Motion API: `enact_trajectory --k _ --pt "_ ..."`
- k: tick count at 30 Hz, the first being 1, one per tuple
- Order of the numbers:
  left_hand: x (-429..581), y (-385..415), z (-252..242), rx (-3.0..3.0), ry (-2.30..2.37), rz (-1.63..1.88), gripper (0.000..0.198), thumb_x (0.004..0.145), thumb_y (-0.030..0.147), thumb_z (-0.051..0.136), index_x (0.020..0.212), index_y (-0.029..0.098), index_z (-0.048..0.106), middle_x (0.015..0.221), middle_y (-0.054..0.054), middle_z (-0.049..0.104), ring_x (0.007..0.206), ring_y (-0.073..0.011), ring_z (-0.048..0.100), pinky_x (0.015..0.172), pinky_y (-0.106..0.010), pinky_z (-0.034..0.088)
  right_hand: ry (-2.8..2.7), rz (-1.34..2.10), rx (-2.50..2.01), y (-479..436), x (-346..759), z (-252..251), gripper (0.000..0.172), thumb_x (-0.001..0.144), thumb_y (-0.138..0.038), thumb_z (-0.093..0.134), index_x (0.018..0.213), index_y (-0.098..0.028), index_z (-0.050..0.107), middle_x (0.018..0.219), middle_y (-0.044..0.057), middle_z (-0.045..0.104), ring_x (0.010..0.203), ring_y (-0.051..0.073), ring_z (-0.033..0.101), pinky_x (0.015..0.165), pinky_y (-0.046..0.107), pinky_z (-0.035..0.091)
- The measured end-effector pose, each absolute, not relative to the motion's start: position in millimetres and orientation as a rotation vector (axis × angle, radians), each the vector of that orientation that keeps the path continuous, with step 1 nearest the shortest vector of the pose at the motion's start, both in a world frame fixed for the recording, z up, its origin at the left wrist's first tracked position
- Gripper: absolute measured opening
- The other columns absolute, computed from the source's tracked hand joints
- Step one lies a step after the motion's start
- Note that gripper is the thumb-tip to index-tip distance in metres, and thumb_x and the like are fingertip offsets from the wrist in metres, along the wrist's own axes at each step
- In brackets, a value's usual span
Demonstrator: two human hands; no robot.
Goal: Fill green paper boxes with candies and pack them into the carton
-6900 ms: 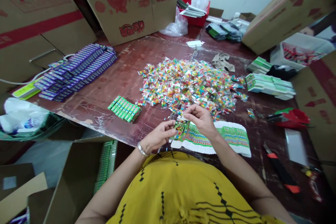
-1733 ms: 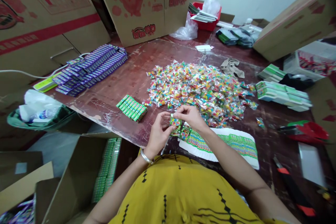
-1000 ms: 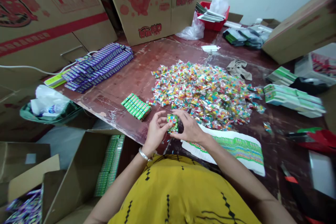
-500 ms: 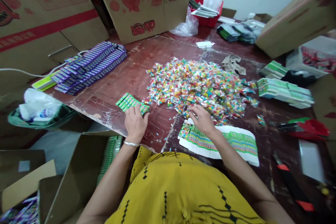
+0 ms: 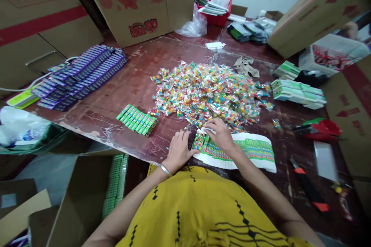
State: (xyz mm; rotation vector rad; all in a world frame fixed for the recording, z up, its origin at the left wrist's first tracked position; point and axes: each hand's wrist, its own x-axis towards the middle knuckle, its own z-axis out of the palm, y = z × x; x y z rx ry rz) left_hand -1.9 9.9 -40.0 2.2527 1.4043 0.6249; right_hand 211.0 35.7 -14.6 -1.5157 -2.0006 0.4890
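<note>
A fanned row of flat green box blanks lies along the table's near edge. My right hand pinches the leftmost blank at its top corner. My left hand rests just left of the row, fingers stretched flat on the table beside that blank. A big heap of small colourful wrapped candies spreads right behind both hands. A short row of filled green boxes stands to the left of my left hand.
Purple boxes are stacked at far left, with green box stacks at right. A red tool and an orange cutter lie at right. Cardboard cartons ring the table; an open carton with green boxes sits below the edge.
The finished green box left my hands and joined the row at left. My left hand came back from that row to the blanks. My right hand took hold of the leftmost blank.
</note>
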Motion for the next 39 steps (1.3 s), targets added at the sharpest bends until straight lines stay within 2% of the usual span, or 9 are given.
enact_trajectory --k 5,8,14,17,22,26,31,34,39 --pt "-7.2 16.0 -4.9 1.713 1.101 0.804 0.027 0.084 0.042 0.066 0.094 0.019 0.056 0.093 -0.004 0.058 0.087 -0.0196 0.054 0.079 -0.032 0.044 -1.583 1.121 -1.305 39.6 211.8 14.0 0.021 0.087 -0.039 0.062 0.087 -0.019 0.066 0.081 0.003 0.065 0.068 0.015 0.059 0.062 0.028 0.050" --pt "-11.8 24.0 10.6 1.319 0.853 0.750 0.029 0.085 0.046 0.064 0.085 0.017 0.057 0.081 -0.001 0.056 0.073 -0.0141 0.053 0.070 -0.026 0.044 -1.489 1.249 -1.192 40.6 203.3 30.8 0.023 0.084 -0.041 0.066 0.085 -0.017 0.067 0.078 0.002 0.064 0.064 0.013 0.058 0.061 0.027 0.051" --pt "-14.6 27.1 10.7 0.903 0.627 0.748 0.049 0.068 0.050 0.080 0.103 0.018 0.065 0.091 -0.008 0.066 0.080 -0.0204 0.064 0.074 -0.034 0.050 -1.586 0.936 -1.199 28.0 183.1 45.1 0.029 0.089 -0.039 0.058 0.113 -0.026 0.068 0.108 0.007 0.062 0.089 0.018 0.061 0.075 0.032 0.054" --pt "-15.0 27.5 9.4 0.823 0.613 0.801 0.058 0.070 0.046 0.080 0.118 0.020 0.062 0.107 -0.012 0.067 0.092 -0.0234 0.066 0.080 -0.035 0.051 -1.807 0.692 -1.226 18.0 180.4 46.0 0.038 0.091 -0.035 0.056 0.129 -0.030 0.060 0.102 0.007 0.059 0.091 0.018 0.058 0.082 0.033 0.050" --pt "-17.8 28.0 7.8 0.863 0.637 0.819 0.052 0.072 0.044 0.079 0.116 0.017 0.067 0.107 -0.012 0.068 0.092 -0.0224 0.065 0.080 -0.031 0.049 -1.922 1.036 -1.205 17.7 181.7 44.1 0.039 0.088 -0.038 0.061 0.124 -0.025 0.058 0.066 -0.003 0.055 0.059 0.012 0.050 0.060 0.025 0.042" --pt "-18.1 25.3 7.9 1.002 0.709 0.739 0.044 0.074 0.041 0.078 0.110 0.017 0.070 0.094 -0.007 0.070 0.083 -0.0196 0.063 0.075 -0.030 0.048 -1.819 1.407 -1.196 29.1 186.5 45.2 0.026 0.080 -0.041 0.070 0.091 -0.020 0.059 0.056 -0.006 0.052 0.049 0.009 0.046 0.048 0.020 0.032" --pt "-14.4 24.1 7.9 1.052 0.917 0.966 0.030 0.080 0.036 0.071 0.103 0.016 0.071 0.089 -0.003 0.070 0.082 -0.0177 0.061 0.076 -0.028 0.048 -1.451 1.203 -1.251 27.6 175.4 33.9 0.038 0.074 -0.041 0.075 0.102 -0.022 0.056 0.071 -0.002 0.060 0.061 0.012 0.054 0.054 0.022 0.041" --pt "-8.7 21.2 5.6 1.047 1.050 1.132 0.026 0.078 0.033 0.073 0.096 0.015 0.070 0.088 -0.003 0.069 0.081 -0.0170 0.062 0.076 -0.028 0.049 -1.354 1.123 -1.259 20.3 161.3 17.5 0.028 0.077 -0.041 0.072 0.092 -0.021 0.059 0.076 -0.001 0.058 0.065 0.012 0.053 0.057 0.022 0.043" --pt "-2.2 12.5 5.9 1.147 1.184 1.342 0.054 0.078 0.028 0.073 0.127 0.025 0.053 0.090 -0.001 0.065 0.077 -0.0134 0.063 0.071 -0.025 0.052 -1.214 1.085 -1.242 15.5 145.6 1.5 0.037 0.080 -0.040 0.069 0.112 -0.023 0.061 0.080 0.000 0.059 0.064 0.011 0.052 0.059 0.023 0.045"
